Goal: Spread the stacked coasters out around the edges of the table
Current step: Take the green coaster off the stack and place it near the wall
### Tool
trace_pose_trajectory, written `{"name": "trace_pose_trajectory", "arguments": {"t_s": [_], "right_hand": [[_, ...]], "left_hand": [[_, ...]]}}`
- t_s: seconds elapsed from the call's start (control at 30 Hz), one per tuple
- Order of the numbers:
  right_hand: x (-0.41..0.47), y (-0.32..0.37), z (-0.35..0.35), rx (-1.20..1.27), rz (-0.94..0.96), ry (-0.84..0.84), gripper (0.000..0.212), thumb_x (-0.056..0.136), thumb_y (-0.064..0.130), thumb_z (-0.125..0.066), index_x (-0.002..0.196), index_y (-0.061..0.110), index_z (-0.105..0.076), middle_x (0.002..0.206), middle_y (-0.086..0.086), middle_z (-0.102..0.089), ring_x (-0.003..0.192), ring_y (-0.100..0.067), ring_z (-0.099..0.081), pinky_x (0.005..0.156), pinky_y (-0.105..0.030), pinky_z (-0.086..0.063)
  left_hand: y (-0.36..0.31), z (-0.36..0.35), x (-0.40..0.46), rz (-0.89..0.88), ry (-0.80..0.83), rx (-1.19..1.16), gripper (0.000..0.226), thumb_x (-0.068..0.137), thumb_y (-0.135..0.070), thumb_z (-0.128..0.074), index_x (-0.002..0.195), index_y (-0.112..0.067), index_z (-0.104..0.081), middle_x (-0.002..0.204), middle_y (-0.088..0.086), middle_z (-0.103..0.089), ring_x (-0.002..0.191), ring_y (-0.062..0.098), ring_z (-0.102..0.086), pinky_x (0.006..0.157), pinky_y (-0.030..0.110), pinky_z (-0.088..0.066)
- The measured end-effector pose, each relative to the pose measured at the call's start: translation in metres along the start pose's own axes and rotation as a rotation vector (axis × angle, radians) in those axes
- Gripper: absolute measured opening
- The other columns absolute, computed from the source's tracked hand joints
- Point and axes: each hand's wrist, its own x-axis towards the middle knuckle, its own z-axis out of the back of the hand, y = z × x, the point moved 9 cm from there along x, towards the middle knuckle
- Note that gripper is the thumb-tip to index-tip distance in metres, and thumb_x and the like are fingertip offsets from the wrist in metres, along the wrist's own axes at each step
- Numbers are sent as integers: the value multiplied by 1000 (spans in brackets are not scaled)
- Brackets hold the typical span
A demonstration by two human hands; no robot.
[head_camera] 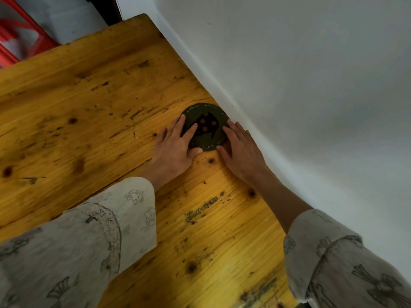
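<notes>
wall: pale, ran along table's right edge | table: yellow knotted wood | red frame: beyond far edge | left hand: flat, fingers spread over coaster's left part | right hand: flat, fingers loosely apart, touching its right rim | coaster: dark green, round, by wall edge; stack depth unclear

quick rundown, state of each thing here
coaster stack: flat on the table, near the wall-side edge, not spread
left hand: open, fingers resting on the stack
right hand: open, fingers at the stack's rim
table: bare wood, stained
</notes>
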Motion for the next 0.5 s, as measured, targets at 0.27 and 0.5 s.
{"name": "trace_pose_trajectory", "arguments": {"t_s": [0.27,0.5], "right_hand": [[1,-1,-6,-16,-15,38,62,94,41,-36,146,15,-14,160,-5,-5,147,-21,0,120,-39,-4],[-15,-2,-16,-116,-73,46,65,95,43,-28,147,16,2,159,-7,2,147,-23,6,120,-40,0]], "left_hand": [[1,-3,3,24,43,-6,68,87,-50,-39,143,-31,-5,157,4,8,144,20,7,117,43,-2],[6,-10,-5,-8,107,-69,72,88,-46,-42,144,-29,1,156,7,12,143,25,8,116,43,0]]}}
